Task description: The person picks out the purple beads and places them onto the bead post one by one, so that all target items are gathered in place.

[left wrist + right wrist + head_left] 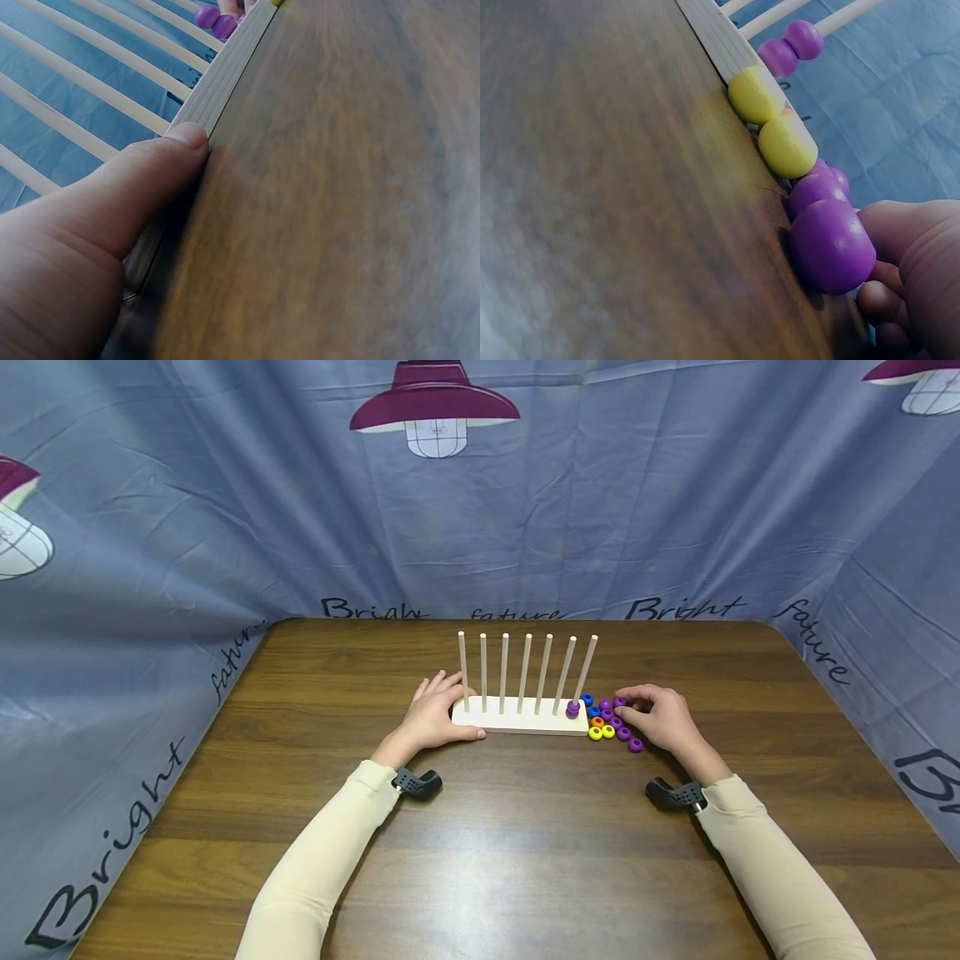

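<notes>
A pale wooden base (520, 720) with several upright pegs (504, 672) stands on the table. Two purple beads (572, 709) are stacked at the bottom of its rightmost peg. My left hand (431, 714) grips the base's left end, its thumb (161, 161) along the front edge and fingers behind. To the right of the base, my right hand (662, 720) pinches a purple bead (619, 702) between thumb and forefinger; the right wrist view mostly hides that grip. Loose beads lie close by: yellow (608, 732), orange (597, 722), blue (594, 712) and purple (636, 745).
The beads cluster against the right end of the base. Brown wooden table (495, 843) extends around both forearms. Blue printed curtains (600, 527) hang behind the table and at its sides. Each wrist carries a black camera mount (418, 783).
</notes>
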A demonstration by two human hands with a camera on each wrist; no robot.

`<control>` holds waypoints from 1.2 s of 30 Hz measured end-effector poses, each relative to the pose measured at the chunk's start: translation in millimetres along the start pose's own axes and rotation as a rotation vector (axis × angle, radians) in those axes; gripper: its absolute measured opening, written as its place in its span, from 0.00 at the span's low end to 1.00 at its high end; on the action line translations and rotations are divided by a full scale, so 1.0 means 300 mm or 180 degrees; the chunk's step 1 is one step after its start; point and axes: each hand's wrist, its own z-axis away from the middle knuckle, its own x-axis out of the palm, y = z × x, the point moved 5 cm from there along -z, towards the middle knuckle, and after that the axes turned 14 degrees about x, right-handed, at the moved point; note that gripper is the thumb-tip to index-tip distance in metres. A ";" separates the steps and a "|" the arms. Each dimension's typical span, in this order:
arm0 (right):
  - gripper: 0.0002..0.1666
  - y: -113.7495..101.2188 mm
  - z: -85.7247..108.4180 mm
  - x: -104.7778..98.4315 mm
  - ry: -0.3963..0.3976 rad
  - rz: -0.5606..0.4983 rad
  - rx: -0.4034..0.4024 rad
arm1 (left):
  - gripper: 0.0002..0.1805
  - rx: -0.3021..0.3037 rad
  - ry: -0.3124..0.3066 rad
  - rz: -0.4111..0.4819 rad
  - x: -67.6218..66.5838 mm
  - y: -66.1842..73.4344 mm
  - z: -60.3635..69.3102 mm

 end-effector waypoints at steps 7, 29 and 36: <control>0.14 0.000 0.002 0.001 0.0006 -0.0019 0.0001 | 0.41 -0.0018 -0.0025 -0.0028 0.002 0.001 0.001; 0.14 0.002 -0.007 0.002 -0.0035 0.0018 0.0005 | 0.40 -0.0023 -0.0014 -0.0026 0.002 -0.006 0.004; 0.14 -0.001 -0.007 -0.006 -0.0008 -0.0003 -0.0037 | 0.40 -0.0028 -0.0026 -0.0027 0.006 -0.005 0.000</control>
